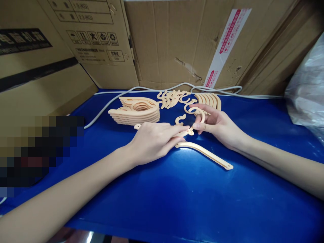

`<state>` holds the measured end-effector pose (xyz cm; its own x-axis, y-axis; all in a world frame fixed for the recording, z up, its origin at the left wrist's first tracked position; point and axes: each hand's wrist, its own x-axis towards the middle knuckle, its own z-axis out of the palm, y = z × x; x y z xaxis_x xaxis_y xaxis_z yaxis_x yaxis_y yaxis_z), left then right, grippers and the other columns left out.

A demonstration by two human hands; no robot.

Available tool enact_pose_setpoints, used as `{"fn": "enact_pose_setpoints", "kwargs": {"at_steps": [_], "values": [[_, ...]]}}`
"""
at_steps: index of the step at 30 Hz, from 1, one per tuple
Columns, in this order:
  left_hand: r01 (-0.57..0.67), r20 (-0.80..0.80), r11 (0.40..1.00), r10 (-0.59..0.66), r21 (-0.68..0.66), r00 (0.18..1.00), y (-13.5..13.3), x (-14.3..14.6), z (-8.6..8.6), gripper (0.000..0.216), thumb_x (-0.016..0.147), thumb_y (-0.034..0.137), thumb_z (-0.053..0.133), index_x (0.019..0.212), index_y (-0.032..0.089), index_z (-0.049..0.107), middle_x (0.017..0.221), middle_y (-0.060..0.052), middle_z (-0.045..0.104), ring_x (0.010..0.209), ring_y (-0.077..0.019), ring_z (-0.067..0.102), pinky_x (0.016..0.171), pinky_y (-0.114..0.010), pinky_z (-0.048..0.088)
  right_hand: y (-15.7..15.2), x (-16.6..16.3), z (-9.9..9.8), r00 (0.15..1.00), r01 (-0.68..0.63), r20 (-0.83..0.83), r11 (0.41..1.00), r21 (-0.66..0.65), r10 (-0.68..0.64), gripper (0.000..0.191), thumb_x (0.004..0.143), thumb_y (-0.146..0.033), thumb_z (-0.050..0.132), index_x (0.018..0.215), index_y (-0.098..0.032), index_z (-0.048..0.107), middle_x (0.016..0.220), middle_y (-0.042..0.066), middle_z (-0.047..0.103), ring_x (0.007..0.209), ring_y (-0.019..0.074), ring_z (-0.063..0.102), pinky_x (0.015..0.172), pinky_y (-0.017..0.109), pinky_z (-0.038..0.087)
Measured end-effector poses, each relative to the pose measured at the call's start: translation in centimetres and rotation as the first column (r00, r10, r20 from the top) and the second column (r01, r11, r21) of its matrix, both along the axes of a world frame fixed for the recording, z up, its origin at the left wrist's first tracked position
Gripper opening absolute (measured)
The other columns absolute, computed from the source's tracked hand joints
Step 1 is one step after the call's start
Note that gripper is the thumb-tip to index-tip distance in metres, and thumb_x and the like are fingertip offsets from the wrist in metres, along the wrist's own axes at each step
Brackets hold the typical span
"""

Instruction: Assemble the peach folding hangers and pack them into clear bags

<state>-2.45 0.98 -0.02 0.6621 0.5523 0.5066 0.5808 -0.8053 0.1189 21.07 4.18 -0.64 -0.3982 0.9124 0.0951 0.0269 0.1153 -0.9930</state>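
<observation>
My left hand (152, 140) is closed over a cream plastic hanger arm (190, 132). One end of that arm shows past the fingertips and the other pokes out behind the knuckles; its middle is hidden by the hand. Between thumb and fingers, my right hand (219, 126) pinches a cream hanger hook (203, 116). The hook's lower end meets the arm's tip, though I cannot tell whether the two are joined. A loose hanger arm (205, 152) lies just in front of the hands. Behind them rests a small curved hook piece (180, 120).
Stacked hanger parts (135, 116) stand at the back left. A pile of hooks (172, 98) and a row of curved arms (211, 100) lie behind my hands. A white cable (106, 104) crosses the blue table (157, 202). Cardboard boxes (172, 44) and a plastic bag (306, 84) border it.
</observation>
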Motion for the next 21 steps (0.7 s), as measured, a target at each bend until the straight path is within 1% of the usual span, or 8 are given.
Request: {"fn": "enact_pose_setpoints", "kwargs": {"at_steps": [2,7,12,16,18,21], "values": [[0.008,0.037,1.000,-0.008,0.006,0.999,-0.06,0.12,-0.01,0.029,0.100,0.032,0.051,0.121,0.018,0.065,0.086,-0.003,0.075,0.071,-0.0136,0.069,0.059,-0.022,0.046,0.12,0.05,-0.01,1.000,-0.002,-0.027,1.000,-0.025,0.001,0.062,0.071,-0.030,0.083,0.128,-0.025,0.059,0.069,-0.006,0.062,0.059,0.0118,0.057,0.060,0.029,0.046],[0.048,0.160,0.999,-0.047,0.000,0.986,-0.21,0.43,-0.23,0.028,0.098,0.029,0.055,0.122,0.017,0.064,0.096,-0.005,0.076,0.080,-0.0140,0.072,0.071,-0.023,0.053,0.23,0.13,0.27,0.996,-0.020,-0.089,0.994,-0.103,0.011,0.064,0.069,-0.030,0.085,0.127,-0.024,0.061,0.067,-0.007,0.062,0.055,0.0100,0.054,0.060,0.029,0.046],[0.078,0.203,0.997,-0.071,-0.025,0.977,-0.42,0.55,-0.34,0.029,0.097,0.026,0.058,0.123,0.015,0.063,0.095,-0.006,0.076,0.080,-0.0145,0.072,0.071,-0.023,0.054,0.15,0.02,0.54,0.993,-0.035,-0.120,0.992,-0.124,0.020,0.063,0.068,-0.026,0.085,0.125,-0.025,0.060,0.066,-0.008,0.062,0.054,0.0091,0.053,0.057,0.027,0.045],[0.082,0.227,0.997,-0.079,-0.003,0.971,-0.52,0.64,-0.43,0.030,0.096,0.025,0.060,0.124,0.015,0.063,0.093,-0.006,0.076,0.079,-0.0141,0.072,0.072,-0.024,0.055,0.09,-0.07,0.57,0.991,-0.033,-0.134,0.991,-0.132,0.015,0.060,0.066,-0.026,0.086,0.121,-0.026,0.062,0.066,-0.008,0.061,0.054,0.0090,0.053,0.056,0.026,0.045],[0.080,0.235,0.997,-0.077,-0.004,0.969,-0.52,0.71,-0.50,0.029,0.096,0.025,0.060,0.124,0.017,0.063,0.094,-0.005,0.076,0.080,-0.0140,0.072,0.074,-0.024,0.056,0.09,-0.07,0.54,0.990,-0.031,-0.137,0.991,-0.130,0.013,0.059,0.065,-0.027,0.086,0.119,-0.027,0.063,0.066,-0.007,0.061,0.054,0.0094,0.053,0.055,0.026,0.045],[0.098,0.237,0.995,-0.090,-0.022,0.967,-0.48,0.80,-0.55,0.030,0.097,0.025,0.059,0.125,0.017,0.061,0.099,-0.006,0.076,0.084,-0.0147,0.073,0.077,-0.025,0.057,0.12,-0.01,0.47,0.990,-0.064,-0.135,0.991,-0.121,0.048,0.058,0.067,-0.029,0.085,0.121,-0.027,0.063,0.064,-0.007,0.059,0.055,0.0099,0.053,0.055,0.026,0.045]]}}
